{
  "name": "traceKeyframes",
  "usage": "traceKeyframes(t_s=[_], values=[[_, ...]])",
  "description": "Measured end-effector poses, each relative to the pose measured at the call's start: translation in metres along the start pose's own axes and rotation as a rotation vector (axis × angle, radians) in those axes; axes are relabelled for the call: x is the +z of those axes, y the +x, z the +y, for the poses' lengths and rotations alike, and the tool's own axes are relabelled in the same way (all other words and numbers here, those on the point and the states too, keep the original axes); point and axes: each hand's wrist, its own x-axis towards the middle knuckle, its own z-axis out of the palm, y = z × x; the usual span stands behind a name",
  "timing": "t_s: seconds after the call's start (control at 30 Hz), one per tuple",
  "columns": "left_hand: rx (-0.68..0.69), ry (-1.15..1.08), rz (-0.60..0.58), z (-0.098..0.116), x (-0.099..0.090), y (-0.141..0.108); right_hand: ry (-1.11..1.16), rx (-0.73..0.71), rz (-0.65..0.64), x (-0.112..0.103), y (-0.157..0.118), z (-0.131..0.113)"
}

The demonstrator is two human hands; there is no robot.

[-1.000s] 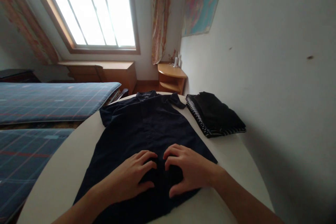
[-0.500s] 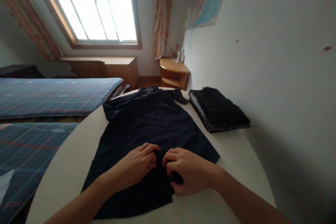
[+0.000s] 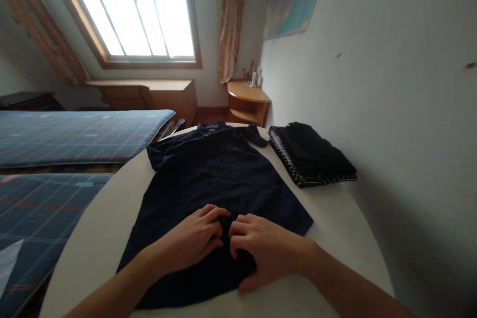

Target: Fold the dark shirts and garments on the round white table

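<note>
A dark navy short-sleeved shirt point(image 3: 208, 174) lies spread out face up, its collar at the far end and its hem toward me. Close together on the lower middle of its front, both hands work at the cloth. My left hand point(image 3: 197, 236) has curled fingers and pinches the shirt near the front opening. Just to its right, my right hand point(image 3: 257, 246) grips the shirt with bent fingers, its thumb lower down by the hem. What lies right under the fingertips is hidden.
The shirt rests on a round white table point(image 3: 95, 228). At the right edge, by the wall, sits a stack of folded dark clothes point(image 3: 313, 154). Two plaid mattresses point(image 3: 85, 136) are on the left. A wooden corner shelf point(image 3: 248, 93) stands beyond the table.
My right hand has shifted slightly left and down, its thumb moving out toward the hem. The hem's right corner has swung under the hand. My left hand has barely moved.
</note>
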Motion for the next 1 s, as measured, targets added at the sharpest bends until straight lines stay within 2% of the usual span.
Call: traceKeyframes(t_s=[0.23, 0.37, 0.53, 0.77, 1.0], values=[[-0.028, 0.12, 0.095, -0.009, 0.007, 0.003, -0.034, 0.063, 0.023, 0.0, 0.0, -0.003], [-0.109, 0.153, 0.158, -0.017, 0.011, 0.006, -0.021, 0.094, 0.09, 0.001, 0.0, 0.006], [-0.121, 0.146, 0.238, -0.022, 0.014, 0.008, 0.025, 0.1, 0.127, -0.001, -0.001, 0.014], [-0.134, 0.076, 0.258, -0.017, 0.01, 0.008, -0.075, 0.127, 0.289, 0.002, 0.005, 0.005], [-0.141, 0.114, 0.197, -0.018, 0.01, 0.009, -0.104, 0.047, 0.112, 0.009, 0.006, 0.005]])
